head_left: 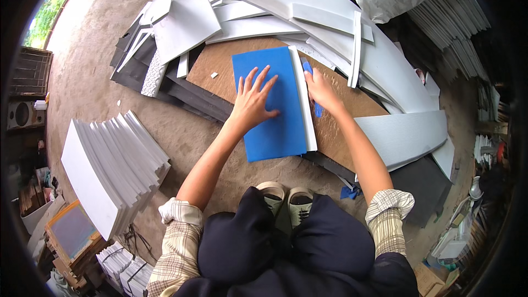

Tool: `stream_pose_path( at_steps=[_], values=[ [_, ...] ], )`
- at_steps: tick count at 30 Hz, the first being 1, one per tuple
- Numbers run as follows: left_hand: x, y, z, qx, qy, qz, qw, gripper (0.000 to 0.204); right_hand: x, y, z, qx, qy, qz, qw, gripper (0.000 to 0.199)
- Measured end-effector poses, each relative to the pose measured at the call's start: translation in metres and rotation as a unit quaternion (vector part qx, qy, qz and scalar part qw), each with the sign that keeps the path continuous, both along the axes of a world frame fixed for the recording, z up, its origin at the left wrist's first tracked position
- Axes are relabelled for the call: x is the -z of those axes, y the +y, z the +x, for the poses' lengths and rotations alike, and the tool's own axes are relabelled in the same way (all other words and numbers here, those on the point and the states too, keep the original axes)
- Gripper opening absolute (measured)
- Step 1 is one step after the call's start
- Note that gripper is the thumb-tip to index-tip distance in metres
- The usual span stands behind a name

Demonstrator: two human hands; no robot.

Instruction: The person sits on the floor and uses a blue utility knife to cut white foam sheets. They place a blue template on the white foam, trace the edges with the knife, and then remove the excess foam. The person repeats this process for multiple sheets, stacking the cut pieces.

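A blue rectangular sheet (272, 137) lies on a brown wooden board (212, 58), overlapping a white foam-like sheet (306, 110) that shows along its right edge. My left hand (253, 98) rests on the blue sheet with its fingers spread. Just right of the white edge, my right hand (322, 91) is closed, its fingers curled downward. Whatever it may hold is hidden. A narrow blue strip (318, 110) shows below that hand, and more blue appears above it.
White foam sheets and offcuts (330, 5) are heaped beyond the board. A leaning stack of white sheets (110, 170) stands at left on the bare floor (159, 113). A ribbed grey-white sheet (404, 137) lies to the right, above a dark sheet (421, 187).
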State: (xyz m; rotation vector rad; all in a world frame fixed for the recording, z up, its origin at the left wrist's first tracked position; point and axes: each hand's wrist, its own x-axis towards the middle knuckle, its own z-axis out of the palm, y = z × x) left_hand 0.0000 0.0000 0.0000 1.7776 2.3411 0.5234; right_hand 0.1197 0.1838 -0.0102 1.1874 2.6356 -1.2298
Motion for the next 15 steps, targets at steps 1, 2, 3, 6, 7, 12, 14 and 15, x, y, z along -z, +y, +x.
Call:
stream_pose_path(
  at_steps=[1,2,3,6,7,12,14,15],
  values=[
    [-0.004,0.003,0.003,0.001,0.000,-0.034,0.999,0.103,-0.001,0.002,-0.005,-0.025,-0.001,0.081,0.996,0.042],
    [-0.008,0.006,0.005,0.001,-0.001,-0.068,0.998,0.110,-0.001,0.004,-0.010,-0.051,-0.002,0.162,0.986,0.040],
    [-0.006,0.003,0.009,0.000,-0.005,-0.079,0.997,0.111,-0.002,0.001,-0.017,-0.042,-0.031,0.100,0.994,0.039],
    [-0.007,0.010,0.006,0.000,0.010,-0.101,0.995,0.120,-0.022,0.004,-0.051,-0.034,-0.065,0.047,0.996,0.038],
    [-0.005,0.011,0.007,0.001,-0.001,-0.114,0.994,0.123,-0.017,0.006,-0.056,-0.032,-0.082,0.072,0.994,0.038],
    [-0.003,0.011,0.006,-0.006,-0.046,-0.183,0.982,0.134,-0.018,0.004,-0.074,-0.056,-0.148,0.112,0.981,0.038],
    [-0.003,0.011,0.008,-0.010,-0.047,-0.193,0.980,0.135,-0.024,0.003,-0.079,-0.065,-0.164,0.117,0.977,0.038],
    [-0.003,0.011,0.008,-0.012,-0.050,-0.190,0.981,0.134,-0.025,0.004,-0.079,-0.066,-0.171,0.121,0.976,0.039]
  ],
)
